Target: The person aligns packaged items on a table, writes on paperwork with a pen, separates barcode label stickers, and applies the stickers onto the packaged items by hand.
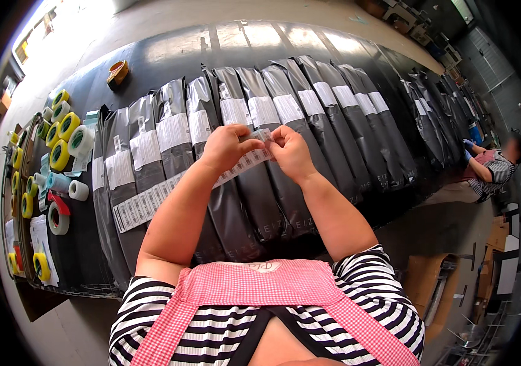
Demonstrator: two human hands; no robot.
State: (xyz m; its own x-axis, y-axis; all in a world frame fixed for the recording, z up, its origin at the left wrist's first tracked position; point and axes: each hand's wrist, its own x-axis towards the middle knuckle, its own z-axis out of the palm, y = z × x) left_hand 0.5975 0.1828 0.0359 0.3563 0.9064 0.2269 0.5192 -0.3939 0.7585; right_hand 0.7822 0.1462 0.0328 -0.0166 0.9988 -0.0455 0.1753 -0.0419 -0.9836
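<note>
My left hand (227,146) and my right hand (292,154) are close together above the middle of a row of grey plastic mailing bags (254,177). Fingers of both hands pinch the upper end of a long strip of white barcode labels (141,206). From there the strip slants down to the left, under my left forearm and across the bags. A small, shiny, pale piece (262,135) shows between my fingertips; whether it is a label or its backing I cannot tell. Each bag lies lengthwise and bears a white printed label (234,112).
Yellow-and-green tape rolls (59,155) crowd the table's left end, beside a white roll with red tape (59,218). A tape dispenser (117,73) sits at the far left. More bags (434,122) lie rightward, where another person (486,168) works. Cardboard boxes (434,287) stand lower right.
</note>
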